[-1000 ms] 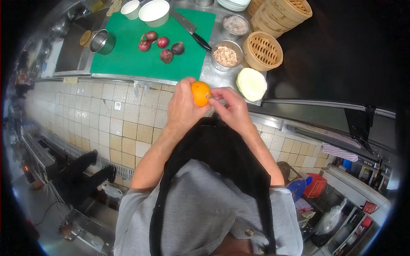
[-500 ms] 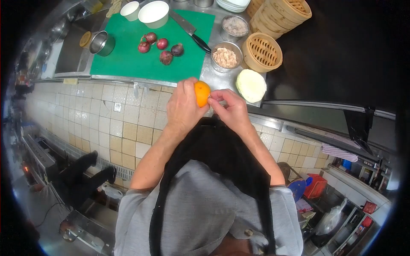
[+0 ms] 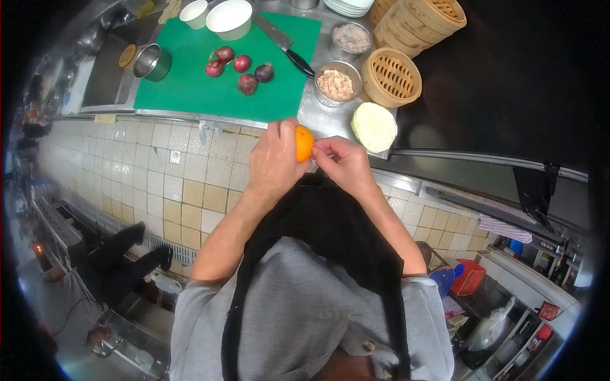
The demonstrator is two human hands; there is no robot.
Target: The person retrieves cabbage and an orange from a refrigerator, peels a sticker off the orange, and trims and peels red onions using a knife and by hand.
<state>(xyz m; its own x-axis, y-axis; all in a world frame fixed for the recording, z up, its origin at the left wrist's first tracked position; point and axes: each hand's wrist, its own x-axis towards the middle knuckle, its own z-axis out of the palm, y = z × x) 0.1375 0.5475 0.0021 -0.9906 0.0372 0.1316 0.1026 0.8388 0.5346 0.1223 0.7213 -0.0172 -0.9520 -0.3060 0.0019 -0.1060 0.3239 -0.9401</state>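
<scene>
An orange [image 3: 304,143] is held in my left hand [image 3: 273,154], whose fingers wrap round its left side, in front of the counter edge. My right hand [image 3: 344,163] is pinched at the orange's right side; what its fingertips hold, if anything, is too small to make out. Beyond them lies a green cutting board [image 3: 184,82] with several red onions [image 3: 241,63] and a knife [image 3: 281,41], its black handle over the right edge. A cut pale cabbage [image 3: 374,127] sits at the counter's corner, right of my hands.
Metal bowls [image 3: 335,84] of chopped food and bamboo steamers [image 3: 391,77] stand right of the board. White bowls [image 3: 229,19] are at its back, a metal pot [image 3: 152,62] at its left. Another person's dark-clothed legs [image 3: 121,257] show at lower left.
My left hand has turned the orange slightly, so less of it shows. My right hand's fingertips have drawn a little to the right, still pinched.
</scene>
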